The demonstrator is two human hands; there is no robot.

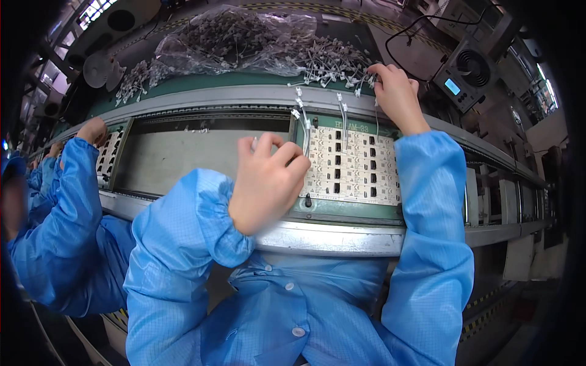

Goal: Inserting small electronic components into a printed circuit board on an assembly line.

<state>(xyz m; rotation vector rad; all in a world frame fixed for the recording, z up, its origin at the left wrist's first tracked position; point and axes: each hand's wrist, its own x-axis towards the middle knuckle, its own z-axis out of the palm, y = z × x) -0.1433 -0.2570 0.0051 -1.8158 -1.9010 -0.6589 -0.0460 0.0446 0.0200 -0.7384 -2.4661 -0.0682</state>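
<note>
In the head view, the person's left hand (268,180), fingers half curled around what cannot be told, is over the left edge of white circuit boards (354,174) lying in a green tray (348,211), while the right hand (400,97), fingertips nearly together, reaches the white-ended wires (329,60) beyond, its grip unclear.

Even, moderate light covers the middle, while the corners sink into black around the fisheye circle; bright panes (94,11) glow at upper left. Glare whitens the front metal rail (329,238), glints fleck the clear plastic bag (168,47), straight edges bow outward, and the left hand (268,175) looks slightly smeared, perhaps by motion
</note>
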